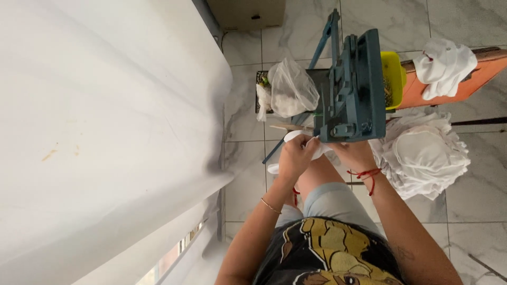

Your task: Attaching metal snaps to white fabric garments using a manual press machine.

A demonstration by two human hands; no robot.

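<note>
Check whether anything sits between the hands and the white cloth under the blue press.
Nothing visible does. The left hand and right hand already grip the white cloth piece directly, just below the blue metal press. The press overhangs the right hand's fingers and hides them.

black printed shirt point(327, 253), red wrist string point(364, 173), gold bracelet point(270, 206).

Small home garment workshop: blue hand press point(351, 89), heaped white cloth pieces point(422, 155), marble-tiled floor point(470, 211), white curtain point(105, 121).
</note>
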